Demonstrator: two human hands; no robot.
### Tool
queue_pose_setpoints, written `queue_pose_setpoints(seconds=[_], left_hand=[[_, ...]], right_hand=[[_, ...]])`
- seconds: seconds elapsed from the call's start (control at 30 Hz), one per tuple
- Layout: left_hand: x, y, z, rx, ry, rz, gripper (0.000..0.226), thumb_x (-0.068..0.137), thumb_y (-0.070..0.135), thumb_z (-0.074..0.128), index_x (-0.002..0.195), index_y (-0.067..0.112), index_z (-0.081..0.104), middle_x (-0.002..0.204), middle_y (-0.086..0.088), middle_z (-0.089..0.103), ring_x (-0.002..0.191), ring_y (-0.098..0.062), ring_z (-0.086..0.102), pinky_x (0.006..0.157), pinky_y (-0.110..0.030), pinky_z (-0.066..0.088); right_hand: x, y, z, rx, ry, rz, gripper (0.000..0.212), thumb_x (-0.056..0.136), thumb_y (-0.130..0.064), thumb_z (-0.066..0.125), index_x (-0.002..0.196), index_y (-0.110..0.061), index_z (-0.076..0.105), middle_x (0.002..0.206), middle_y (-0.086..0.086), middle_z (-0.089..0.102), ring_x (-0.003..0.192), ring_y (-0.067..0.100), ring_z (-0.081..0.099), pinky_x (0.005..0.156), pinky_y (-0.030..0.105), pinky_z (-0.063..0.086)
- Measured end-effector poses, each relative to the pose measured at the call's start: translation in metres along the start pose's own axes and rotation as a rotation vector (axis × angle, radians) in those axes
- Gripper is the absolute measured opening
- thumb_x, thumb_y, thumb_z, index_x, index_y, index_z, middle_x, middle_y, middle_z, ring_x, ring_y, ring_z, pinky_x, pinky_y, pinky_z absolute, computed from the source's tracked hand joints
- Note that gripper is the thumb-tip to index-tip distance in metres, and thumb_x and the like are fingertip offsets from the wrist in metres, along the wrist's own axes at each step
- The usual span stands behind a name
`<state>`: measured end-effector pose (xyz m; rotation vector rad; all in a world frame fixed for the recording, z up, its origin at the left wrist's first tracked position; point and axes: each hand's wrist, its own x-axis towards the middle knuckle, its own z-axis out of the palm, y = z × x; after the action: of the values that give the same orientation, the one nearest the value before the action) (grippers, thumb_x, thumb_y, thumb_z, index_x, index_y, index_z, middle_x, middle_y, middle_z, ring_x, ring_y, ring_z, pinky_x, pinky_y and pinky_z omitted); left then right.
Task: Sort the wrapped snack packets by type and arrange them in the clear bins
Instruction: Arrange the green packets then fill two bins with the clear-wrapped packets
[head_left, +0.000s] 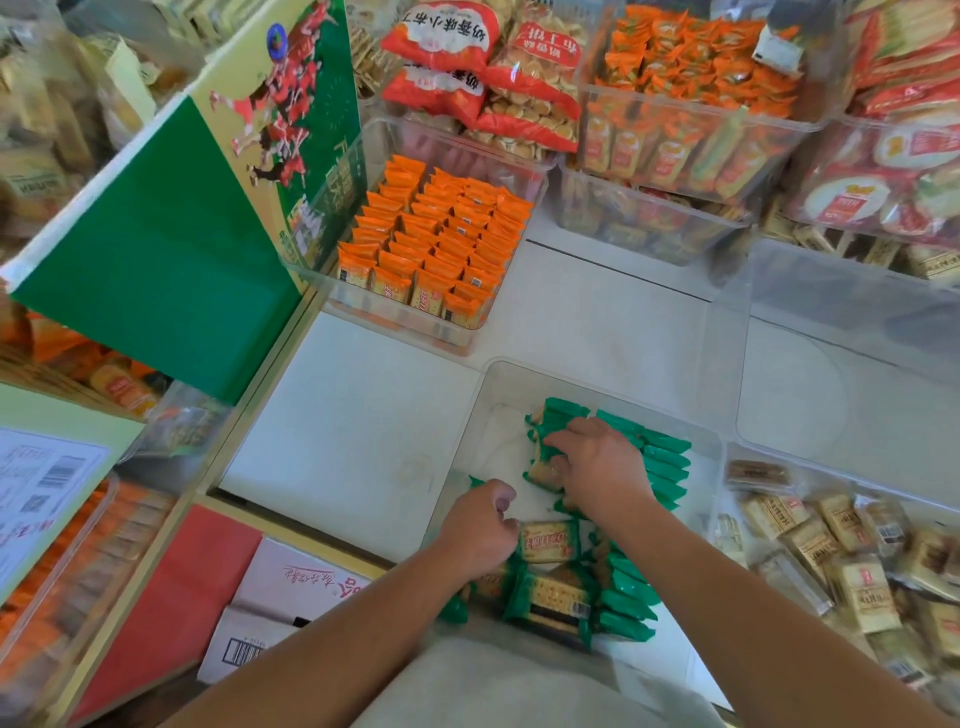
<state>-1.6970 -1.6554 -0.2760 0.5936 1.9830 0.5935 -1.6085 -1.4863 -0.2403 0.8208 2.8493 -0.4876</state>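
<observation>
Currently right hand (597, 462) grip clamping on green cracker packets (662, 465) inside clear bin (498, 395), likely keeping row standing upright. Left hand (480, 530) curling beside loose packets (550, 543); cannot tell whether gripping any.

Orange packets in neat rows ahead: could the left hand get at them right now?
Probably yes: the orange packets sit in an open-topped bin, and only bare shelf lies between them and the left hand.
</observation>
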Motion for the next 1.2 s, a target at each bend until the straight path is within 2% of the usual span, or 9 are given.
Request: queue_pose_setpoints(seconds=[0.1, 0.27, 0.47, 0.6, 0.77, 0.9, 0.97, 1.07, 1.2], left_hand=[[-0.001, -0.007, 0.001, 0.071, -0.016, 0.008, 0.039, 0.096, 0.023, 0.066, 0.134, 0.017, 0.06, 0.131, -0.001, 0.064, 0.117, -0.018, 0.062, 0.103, -0.032, 0.05], [-0.001, 0.0, 0.005, 0.237, -0.014, 0.159, 0.037, 0.098, 0.029, 0.064, 0.133, 0.018, 0.062, 0.132, 0.0, 0.065, 0.12, -0.019, 0.06, 0.1, -0.03, 0.049], [0.011, 0.02, 0.017, 0.614, -0.215, 0.283, 0.059, 0.087, 0.048, 0.072, 0.137, 0.022, 0.057, 0.128, -0.006, 0.061, 0.117, -0.026, 0.053, 0.098, -0.039, 0.049], [0.018, 0.024, 0.02, 0.755, -0.251, 0.204, 0.052, 0.086, 0.039, 0.071, 0.132, 0.019, 0.059, 0.125, -0.008, 0.054, 0.12, -0.028, 0.048, 0.099, -0.041, 0.048], [0.009, 0.027, 0.016, 0.56, -0.163, 0.16, 0.027, 0.087, 0.027, 0.07, 0.113, 0.028, 0.062, 0.111, 0.003, 0.065, 0.098, -0.02, 0.061, 0.086, -0.036, 0.056], [-0.009, 0.029, -0.004, 0.229, -0.005, 0.184, 0.019, 0.094, 0.029, 0.067, 0.113, 0.031, 0.063, 0.104, 0.012, 0.069, 0.093, -0.012, 0.065, 0.08, -0.036, 0.057], [-0.021, 0.036, -0.013, -0.02, -0.021, 0.198, 0.017, 0.094, 0.023, 0.072, 0.109, 0.025, 0.066, 0.1, 0.011, 0.07, 0.089, -0.005, 0.065, 0.082, -0.034, 0.059], [-0.035, 0.041, -0.015, -0.252, -0.108, 0.226, 0.021, 0.092, 0.014, 0.076, 0.111, 0.021, 0.07, 0.1, 0.003, 0.072, 0.087, -0.002, 0.064, 0.081, -0.023, 0.058], [-0.042, 0.025, -0.006, 0.089, -0.252, 0.219, 0.063, 0.084, 0.035, 0.082, 0.141, 0.029, 0.055, 0.134, 0.011, 0.063, 0.12, -0.006, 0.059, 0.098, -0.023, 0.046]], right_hand=[[-0.002, 0.009, 0.001, 0.021, 0.145, 0.047, 0.02, 0.078, -0.018, 0.082, 0.095, -0.012, 0.074, 0.092, 0.005, 0.063, 0.084, 0.031, 0.063, 0.062, 0.039, 0.054], [-0.017, 0.019, -0.015, 0.205, 0.262, 0.081, 0.025, 0.081, -0.026, 0.086, 0.099, -0.014, 0.075, 0.088, -0.001, 0.067, 0.077, 0.022, 0.065, 0.059, 0.034, 0.056], [-0.071, 0.023, -0.03, 0.436, 0.119, 0.171, 0.007, 0.091, -0.028, 0.075, 0.098, -0.026, 0.075, 0.084, -0.018, 0.067, 0.076, 0.002, 0.062, 0.068, 0.025, 0.055], [-0.098, 0.023, -0.024, 0.441, 0.139, 0.173, 0.007, 0.091, -0.024, 0.075, 0.097, -0.023, 0.078, 0.083, -0.019, 0.066, 0.076, -0.002, 0.062, 0.065, 0.013, 0.052], [-0.107, 0.023, -0.016, 0.547, 0.141, 0.217, 0.012, 0.089, -0.019, 0.077, 0.101, -0.024, 0.077, 0.085, -0.024, 0.065, 0.082, -0.002, 0.065, 0.065, 0.013, 0.052], [-0.1, 0.016, -0.02, 0.588, 0.049, 0.315, 0.038, 0.089, -0.031, 0.078, 0.126, -0.026, 0.068, 0.101, -0.02, 0.063, 0.084, -0.004, 0.061, 0.074, 0.008, 0.045], [-0.095, 0.01, -0.024, 0.618, -0.047, 0.349, 0.051, 0.09, -0.04, 0.076, 0.137, -0.029, 0.06, 0.111, -0.015, 0.064, 0.096, -0.003, 0.06, 0.08, 0.01, 0.044], [-0.092, 0.003, -0.029, 0.695, -0.093, 0.35, 0.047, 0.09, -0.034, 0.078, 0.133, -0.029, 0.061, 0.106, -0.018, 0.062, 0.087, -0.012, 0.056, 0.07, -0.001, 0.039], [-0.107, 0.005, -0.032, 0.856, -0.009, 0.457, 0.033, 0.086, -0.025, 0.082, 0.113, -0.032, 0.064, 0.097, -0.013, 0.068, 0.079, -0.004, 0.063, 0.072, 0.015, 0.052]])
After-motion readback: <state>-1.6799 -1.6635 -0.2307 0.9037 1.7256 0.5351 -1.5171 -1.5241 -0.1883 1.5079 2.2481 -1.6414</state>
